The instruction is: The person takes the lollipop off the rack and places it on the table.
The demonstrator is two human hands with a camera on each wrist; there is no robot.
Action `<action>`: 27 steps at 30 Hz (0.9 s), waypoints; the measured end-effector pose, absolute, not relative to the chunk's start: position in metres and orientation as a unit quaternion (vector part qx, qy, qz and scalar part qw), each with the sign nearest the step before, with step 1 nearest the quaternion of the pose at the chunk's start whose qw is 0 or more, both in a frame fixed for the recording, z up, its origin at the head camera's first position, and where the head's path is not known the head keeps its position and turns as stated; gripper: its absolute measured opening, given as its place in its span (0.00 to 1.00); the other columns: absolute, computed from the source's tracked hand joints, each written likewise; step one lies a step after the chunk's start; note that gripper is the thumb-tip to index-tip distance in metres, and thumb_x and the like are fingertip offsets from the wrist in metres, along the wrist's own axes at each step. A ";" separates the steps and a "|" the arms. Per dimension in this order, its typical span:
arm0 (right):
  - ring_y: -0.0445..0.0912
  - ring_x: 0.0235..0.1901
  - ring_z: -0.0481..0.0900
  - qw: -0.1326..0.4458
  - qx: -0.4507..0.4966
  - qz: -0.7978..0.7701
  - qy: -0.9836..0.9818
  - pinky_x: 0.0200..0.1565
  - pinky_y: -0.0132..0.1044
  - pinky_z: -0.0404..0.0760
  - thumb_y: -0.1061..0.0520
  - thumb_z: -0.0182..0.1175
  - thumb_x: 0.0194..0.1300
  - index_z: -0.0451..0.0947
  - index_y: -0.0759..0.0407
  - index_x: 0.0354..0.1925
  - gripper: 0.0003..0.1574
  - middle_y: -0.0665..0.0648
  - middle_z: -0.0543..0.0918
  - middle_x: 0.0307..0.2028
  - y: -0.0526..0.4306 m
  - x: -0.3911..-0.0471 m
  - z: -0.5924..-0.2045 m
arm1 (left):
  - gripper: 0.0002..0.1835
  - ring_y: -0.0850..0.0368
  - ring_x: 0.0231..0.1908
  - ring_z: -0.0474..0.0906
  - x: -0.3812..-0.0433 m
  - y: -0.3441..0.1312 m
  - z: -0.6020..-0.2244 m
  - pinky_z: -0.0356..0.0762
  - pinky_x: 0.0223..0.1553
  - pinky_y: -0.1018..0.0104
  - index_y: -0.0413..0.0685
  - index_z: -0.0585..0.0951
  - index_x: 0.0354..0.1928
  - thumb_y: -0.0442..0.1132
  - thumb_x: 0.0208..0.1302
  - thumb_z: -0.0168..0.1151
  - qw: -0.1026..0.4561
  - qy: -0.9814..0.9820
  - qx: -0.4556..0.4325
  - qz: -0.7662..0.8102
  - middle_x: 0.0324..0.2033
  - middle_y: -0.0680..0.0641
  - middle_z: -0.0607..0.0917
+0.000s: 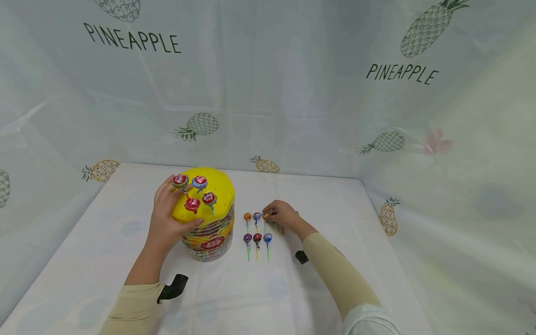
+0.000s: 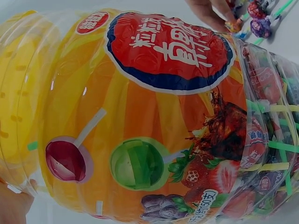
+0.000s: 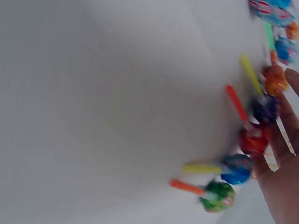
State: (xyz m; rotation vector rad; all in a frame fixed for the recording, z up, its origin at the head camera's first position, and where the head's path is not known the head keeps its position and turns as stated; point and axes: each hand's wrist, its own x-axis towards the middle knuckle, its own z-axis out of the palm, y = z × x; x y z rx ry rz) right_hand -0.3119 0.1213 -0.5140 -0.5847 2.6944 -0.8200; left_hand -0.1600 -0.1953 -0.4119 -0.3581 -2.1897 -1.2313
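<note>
Head view: my left hand (image 1: 167, 216) is spread wide across the top of the jar (image 1: 211, 242), its thumb bent over the near edge of the yellow lid (image 1: 224, 188) and its fingers round the other side, so I have hold of it. The jar stands upright on the white tablecloth (image 1: 226, 302), right beside that palm. Four wrapped lollipops (image 1: 192, 205) stick up from the lid between my thumb and fingers, in shiny red, blue and green wrappers. Between my two hands, loose lollipops (image 1: 248, 238) lie in two rows: the nearer one goes purple, red, blue. In the farther row, my right hand (image 1: 284, 216) reaches an orange lollipop (image 1: 265, 216) with its fingertips; I can't tell whether they pinch it.

Left wrist view: the jar fills the space beyond my left hand, clear plastic with a glossy orange-and-yellow label (image 2: 93, 121). A red oval with white characters sits above printed candies, strawberries and grapes; through the clear base I see more wrapped heads and bright sticks. Only a bit of that hand shows, against the lid end.

Right wrist view, blurred: my right fingers are loosely extended behind a line of candies, green, blue, red, purple, orange, with yellow and orange-red sticks pointing away from my palm. My thumb is just beside the orange one.
</note>
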 end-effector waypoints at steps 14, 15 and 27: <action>0.47 0.56 0.75 0.052 -0.279 -0.363 0.887 0.59 0.48 0.74 0.57 0.66 0.64 0.83 0.49 0.50 0.16 0.46 0.80 0.51 0.117 -0.296 -0.440 | 0.38 0.47 0.72 0.45 -0.159 -0.197 -0.411 0.55 0.61 0.28 0.45 0.76 0.60 0.30 0.40 0.77 0.303 -0.821 -0.136 -0.464 0.65 0.42 0.69; 0.46 0.56 0.74 0.048 -0.284 -0.372 0.883 0.59 0.46 0.73 0.57 0.66 0.64 0.83 0.48 0.50 0.16 0.45 0.80 0.50 0.114 -0.292 -0.433 | 0.38 0.47 0.72 0.45 -0.159 -0.198 -0.412 0.55 0.61 0.29 0.46 0.76 0.60 0.30 0.40 0.77 0.302 -0.822 -0.135 -0.463 0.65 0.42 0.69; 0.40 0.57 0.73 -0.014 -0.364 -0.474 0.801 0.63 0.42 0.69 0.59 0.69 0.61 0.84 0.52 0.49 0.16 0.45 0.82 0.50 0.089 -0.249 -0.366 | 0.38 0.48 0.72 0.45 -0.159 -0.194 -0.412 0.54 0.62 0.29 0.46 0.76 0.60 0.33 0.41 0.77 0.303 -0.819 -0.139 -0.467 0.64 0.42 0.70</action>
